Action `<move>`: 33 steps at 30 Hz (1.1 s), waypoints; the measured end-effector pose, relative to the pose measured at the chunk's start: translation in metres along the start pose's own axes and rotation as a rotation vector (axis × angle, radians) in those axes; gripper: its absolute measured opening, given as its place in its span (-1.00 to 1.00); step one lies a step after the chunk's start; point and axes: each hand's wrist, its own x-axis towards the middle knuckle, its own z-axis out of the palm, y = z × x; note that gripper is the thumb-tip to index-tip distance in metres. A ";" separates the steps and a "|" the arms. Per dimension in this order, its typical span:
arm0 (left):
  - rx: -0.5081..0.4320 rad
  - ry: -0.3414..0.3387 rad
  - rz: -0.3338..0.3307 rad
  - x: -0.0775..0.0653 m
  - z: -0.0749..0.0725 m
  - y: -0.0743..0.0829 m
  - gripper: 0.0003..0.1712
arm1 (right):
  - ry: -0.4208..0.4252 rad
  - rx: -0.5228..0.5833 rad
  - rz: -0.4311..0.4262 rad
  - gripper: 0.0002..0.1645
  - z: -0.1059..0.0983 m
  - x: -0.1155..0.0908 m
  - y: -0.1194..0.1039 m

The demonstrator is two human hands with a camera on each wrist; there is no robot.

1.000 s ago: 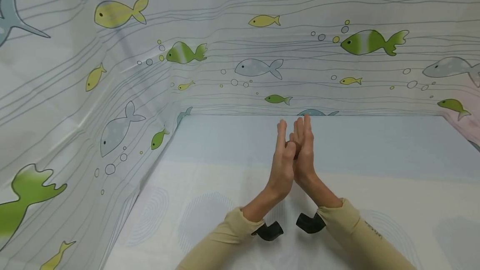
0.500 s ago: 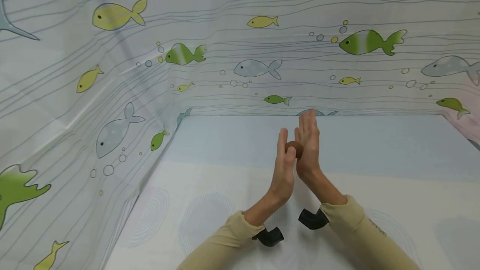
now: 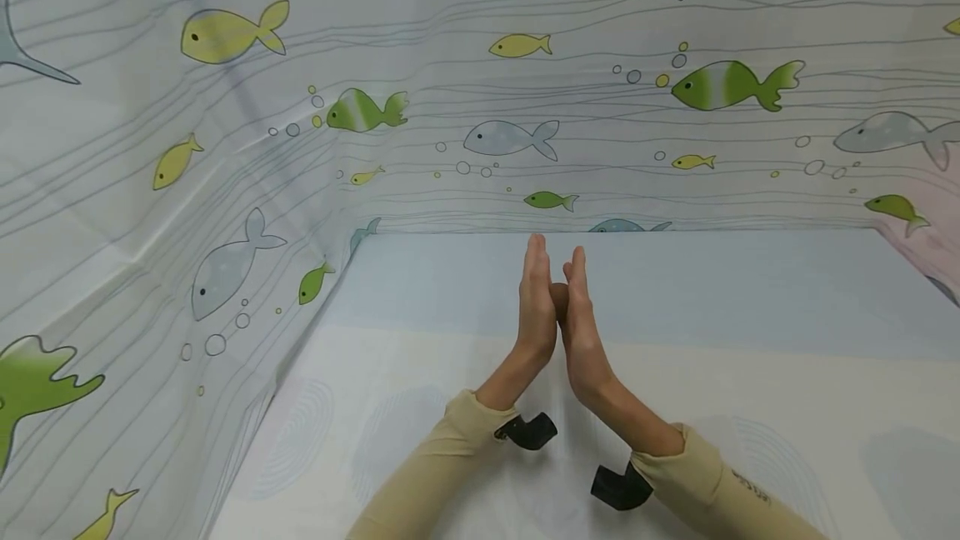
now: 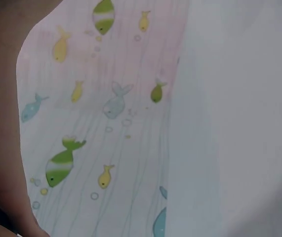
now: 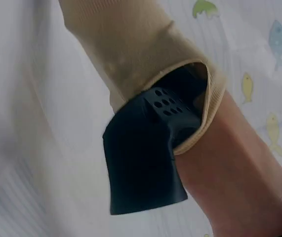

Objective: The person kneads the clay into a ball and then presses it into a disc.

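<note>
A small brown ball point(image 3: 559, 298) sits pressed between two flat palms above the table, in the head view. Its sides are hidden by the hands, and its material cannot be made out. My left hand point(image 3: 536, 307) touches it from the left with straight fingers pointing up and away. From the right, my right hand point(image 3: 582, 336) touches it, its fingers also straight and its wrist lower in the picture. Bare skin point(image 4: 0, 123) fills the left side of the left wrist view. A wrist point(image 5: 229, 163) shows in the right wrist view; the ball is in neither wrist view.
The white and pale blue table point(image 3: 712, 298) lies beneath the hands. A fish-printed sheet point(image 3: 420, 190) rises at its back and left. Black curved wrist mounts point(image 3: 531, 432) stick out of the beige sleeves point(image 3: 442, 473).
Both hands and the ball have shifted left. Against half a second ago, the left hand has slid forward and the right hand back, so the palms have moved past each other along the ball.
</note>
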 end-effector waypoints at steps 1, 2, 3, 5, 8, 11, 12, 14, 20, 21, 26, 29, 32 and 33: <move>0.000 0.003 0.004 0.001 0.000 0.001 -0.21 | -0.007 0.005 -0.003 -0.23 0.000 0.000 0.000; -0.002 0.004 0.006 0.002 0.000 0.002 -0.21 | -0.012 0.010 -0.005 -0.22 0.000 0.000 -0.001; -0.008 0.006 0.006 0.003 0.000 0.003 -0.21 | -0.017 0.015 -0.008 -0.21 0.000 0.001 -0.001; -0.020 0.003 0.004 0.004 0.001 0.006 -0.21 | -0.018 0.028 -0.016 -0.20 0.000 0.002 -0.001; -0.037 -0.021 -0.018 0.004 0.001 0.010 -0.19 | -0.001 0.038 -0.038 -0.18 0.000 0.005 -0.003; -0.040 -0.048 -0.036 0.002 0.002 0.014 -0.17 | 0.027 0.047 -0.064 -0.16 -0.001 0.009 -0.004; -0.037 -0.055 -0.038 0.002 0.002 0.014 -0.16 | 0.037 0.047 -0.068 -0.15 -0.001 0.010 -0.004; -0.033 -0.063 -0.034 0.001 0.002 0.016 -0.15 | 0.050 0.040 -0.086 -0.13 -0.001 0.011 -0.004; 0.012 -0.102 0.033 -0.004 0.002 0.021 -0.18 | 0.088 0.034 -0.128 -0.16 -0.006 0.017 -0.001; 0.025 -0.115 0.047 -0.006 0.002 0.022 -0.18 | 0.099 0.044 -0.133 -0.16 -0.007 0.018 -0.001; 0.053 -0.185 0.108 -0.015 0.005 0.025 -0.15 | 0.173 0.098 -0.161 -0.14 -0.016 0.026 -0.001; 0.057 -0.220 0.112 -0.021 0.007 0.025 -0.15 | 0.216 0.111 -0.178 -0.12 -0.022 0.031 -0.003; 0.048 -0.249 0.080 -0.026 0.010 0.025 -0.12 | 0.254 0.134 -0.181 -0.11 -0.026 0.035 -0.006; 0.045 -0.253 0.069 -0.028 0.011 0.025 -0.11 | 0.262 0.144 -0.179 -0.11 -0.027 0.036 -0.007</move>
